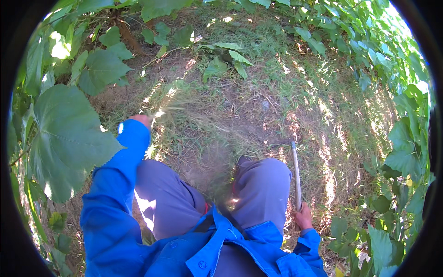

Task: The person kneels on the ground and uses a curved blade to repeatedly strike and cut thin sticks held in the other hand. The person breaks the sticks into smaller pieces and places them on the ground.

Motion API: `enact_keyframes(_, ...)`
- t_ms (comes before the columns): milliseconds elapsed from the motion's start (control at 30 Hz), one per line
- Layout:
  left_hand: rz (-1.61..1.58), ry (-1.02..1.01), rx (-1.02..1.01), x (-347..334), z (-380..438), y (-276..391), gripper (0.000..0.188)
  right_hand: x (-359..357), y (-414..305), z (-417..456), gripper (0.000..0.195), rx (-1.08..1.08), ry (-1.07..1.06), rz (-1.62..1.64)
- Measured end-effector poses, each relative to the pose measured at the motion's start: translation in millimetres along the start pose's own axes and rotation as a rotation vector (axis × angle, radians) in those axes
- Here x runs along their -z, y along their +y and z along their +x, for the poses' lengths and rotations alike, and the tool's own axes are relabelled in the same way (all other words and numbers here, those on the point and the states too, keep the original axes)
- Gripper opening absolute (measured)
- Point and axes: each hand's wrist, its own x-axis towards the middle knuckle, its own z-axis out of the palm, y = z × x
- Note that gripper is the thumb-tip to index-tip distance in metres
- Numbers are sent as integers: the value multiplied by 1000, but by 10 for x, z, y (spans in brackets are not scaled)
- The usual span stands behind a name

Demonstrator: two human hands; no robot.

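My right hand is closed around the lower end of a long wooden handle, to the right of my knee. At the far end of that handle a thin dark blade points left, low over the grass; the tool looks like a sickle. On the other side, my left hand is reached forward past my left knee, partly hidden by the blue sleeve. A blurred tuft of pulled grass fans out to the right from its fist.
Leafy vines line the right side. One large leaf hangs in front of my left arm. Ahead lies a cut leafy shoot on the weedy ground. A woody vine trunk stands at the upper left.
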Motion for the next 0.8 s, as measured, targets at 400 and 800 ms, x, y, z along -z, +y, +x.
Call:
enact_keyframes(400, -132, 93, 232, 106, -46, -574, 26, -33, 38, -12, 41, -21, 5, -58)
enact_keyframes(800, -169, 109, -125, 221, -548, 80, 23, 23, -268, -193, 37, -144, 60, 154)
